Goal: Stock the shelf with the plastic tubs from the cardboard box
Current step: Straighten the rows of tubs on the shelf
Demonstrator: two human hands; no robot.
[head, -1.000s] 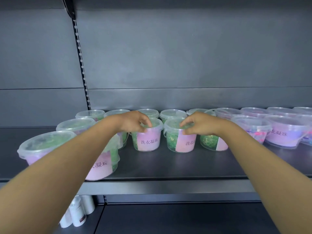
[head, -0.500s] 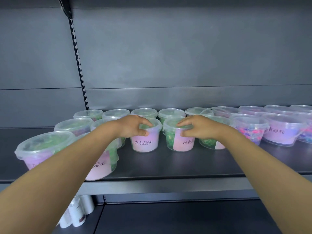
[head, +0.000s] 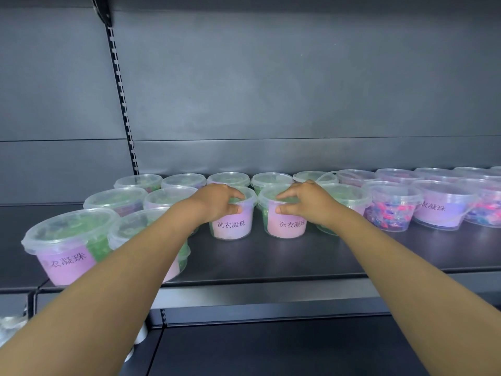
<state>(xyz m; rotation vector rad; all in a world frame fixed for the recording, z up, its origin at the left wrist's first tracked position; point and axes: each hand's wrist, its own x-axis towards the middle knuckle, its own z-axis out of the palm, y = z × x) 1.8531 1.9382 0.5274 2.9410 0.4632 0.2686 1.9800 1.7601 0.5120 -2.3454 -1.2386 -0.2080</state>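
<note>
Two clear plastic tubs with pink labels and green contents stand side by side in the middle of the dark shelf (head: 271,256). My left hand (head: 217,203) grips the rim and lid of the left tub (head: 231,226), thumb on its front. My right hand (head: 303,203) grips the rim of the right tub (head: 286,226) the same way. Both tubs rest on the shelf with their labels facing me. The cardboard box is out of view.
Several more green-filled tubs (head: 65,245) crowd the shelf's left and back. Tubs with pink and blue contents (head: 390,207) line the right. A slotted upright (head: 122,99) runs up the back panel. White bottles (head: 10,325) show on the lower shelf at left.
Both tubs have been turned slightly, so their pink labels now face forward more squarely. My hands stay on the rims. The view has shifted a little.
</note>
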